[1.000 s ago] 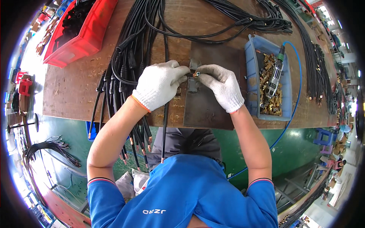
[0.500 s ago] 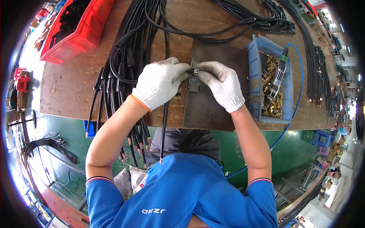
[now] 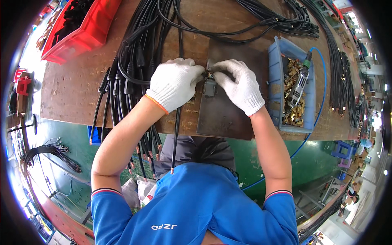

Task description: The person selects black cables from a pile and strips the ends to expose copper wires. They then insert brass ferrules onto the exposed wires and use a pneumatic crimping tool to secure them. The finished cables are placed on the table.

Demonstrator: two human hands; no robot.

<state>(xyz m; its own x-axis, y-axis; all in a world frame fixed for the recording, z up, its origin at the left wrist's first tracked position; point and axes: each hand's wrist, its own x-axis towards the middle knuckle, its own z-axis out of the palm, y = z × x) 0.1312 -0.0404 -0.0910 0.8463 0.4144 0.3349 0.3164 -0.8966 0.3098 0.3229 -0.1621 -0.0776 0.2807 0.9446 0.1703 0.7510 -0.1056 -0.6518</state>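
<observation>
Both my hands wear white knitted gloves and meet over a dark metal plate (image 3: 228, 112) on the table. My left hand (image 3: 176, 83) is closed, its fingertips pinched at a small piece they mostly hide. A tiny brass fitting (image 3: 210, 75) shows between the two hands. My right hand (image 3: 240, 86) curves in from the other side, thumb and forefinger closed at the fitting. Just below the fingertips, a small grey metal block (image 3: 210, 89) sits on the plate. Beneath my left wrist a single black cable (image 3: 177, 134) runs down over the table edge.
A bundle of black cables (image 3: 134, 61) lies left of my left hand, copper ends hanging over the edge. The blue bin (image 3: 274, 87) at right holds brass fittings and an air tool (image 3: 298, 87) on a blue hose. A red bin (image 3: 77, 45) stands far left.
The view has shifted slightly. My right fingers have arched up a little, and both hands stay at the same spot by the brass fitting.
</observation>
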